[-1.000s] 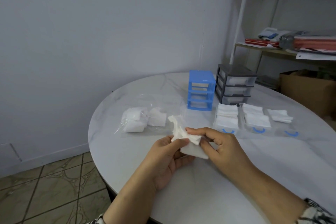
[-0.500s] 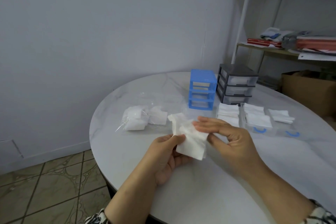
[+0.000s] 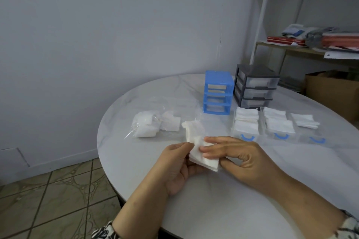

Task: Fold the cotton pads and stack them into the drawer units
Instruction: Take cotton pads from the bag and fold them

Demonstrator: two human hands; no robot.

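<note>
**Pad pressed down between both hands**

Since half a second ago our right hand (image 3: 246, 158) has dropped lower over the cotton pad (image 3: 198, 147), its fingers now lying flat across the pad's middle where before they hovered nearer its upper edge. Our left hand (image 3: 177, 163) pinches the pad's left side between thumb and fingers, while the right hand's straight fingers press on it and its thumb sits under the pad's near corner. We hold the pad just above the table (image 3: 213, 209), toward its near left edge, with the pad's upper end standing up, crumpled.

Toward the left edge we see a clear plastic bag (image 3: 153, 124) holding more white pads. At the far edge stand the blue drawer unit (image 3: 217, 95), its slots showing no drawers, and the grey drawer unit (image 3: 255, 86) just to its right, drawers in. In front of the grey unit three clear drawers with blue handles lie side by side: the left drawer (image 3: 245, 128) and middle drawer (image 3: 277, 126) are stacked full of folded pads, the right drawer (image 3: 305, 126) holds fewer.
</note>
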